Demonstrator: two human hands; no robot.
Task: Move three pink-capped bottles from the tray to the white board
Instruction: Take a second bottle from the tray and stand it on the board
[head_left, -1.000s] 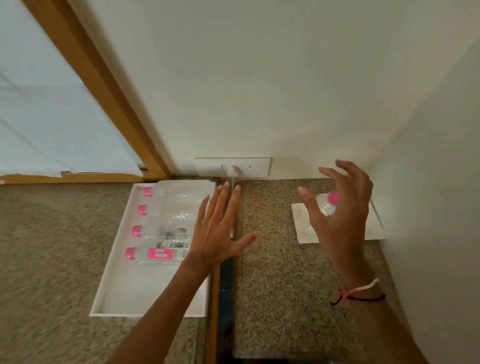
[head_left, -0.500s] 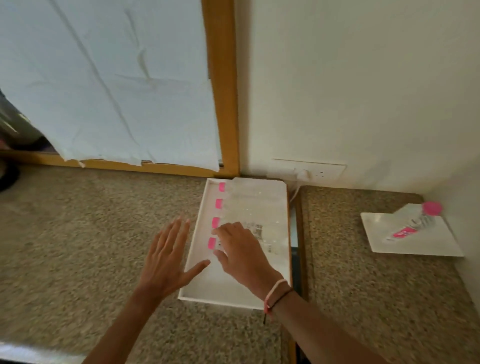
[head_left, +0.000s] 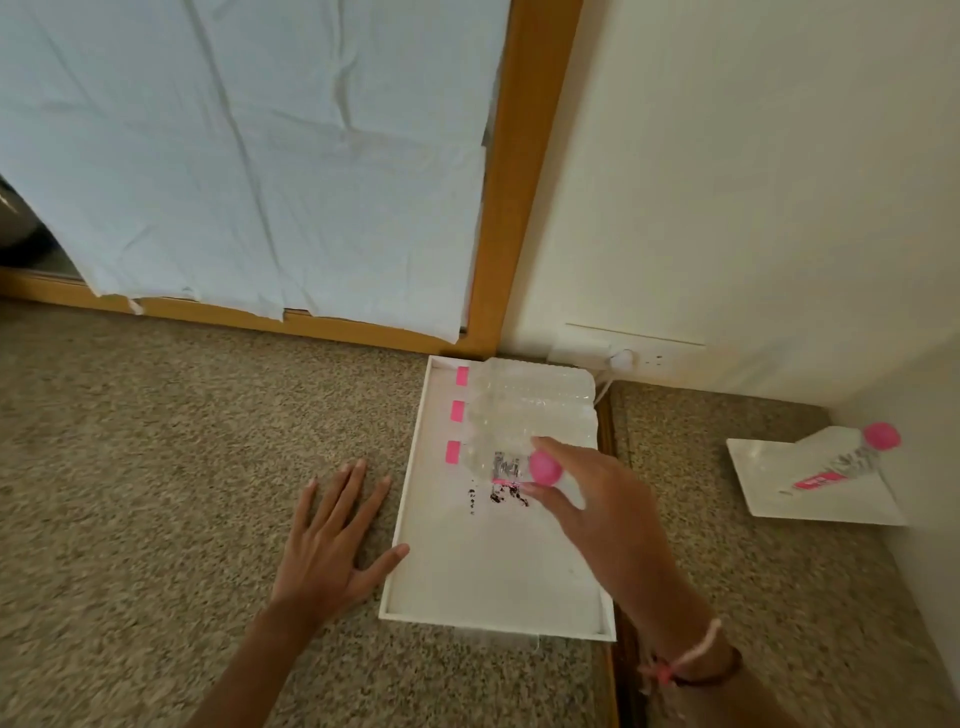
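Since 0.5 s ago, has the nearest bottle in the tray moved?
Yes. The right hand has lifted that bottle off the tray floor, its cap now toward the camera.

Left hand (head_left: 332, 545) lies flat, palm down, fingers spread toward 12 o'clock, thumb toward 2. Right hand (head_left: 587, 499) reaches toward 11 o'clock, fingers (head_left: 550, 447) curled, gripping a bottle (head_left: 540, 470).

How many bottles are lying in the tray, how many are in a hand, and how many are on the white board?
Bottles lying in the tray: 3
Bottle held in the right hand: 1
Bottle on the white board: 1
Total: 5 bottles
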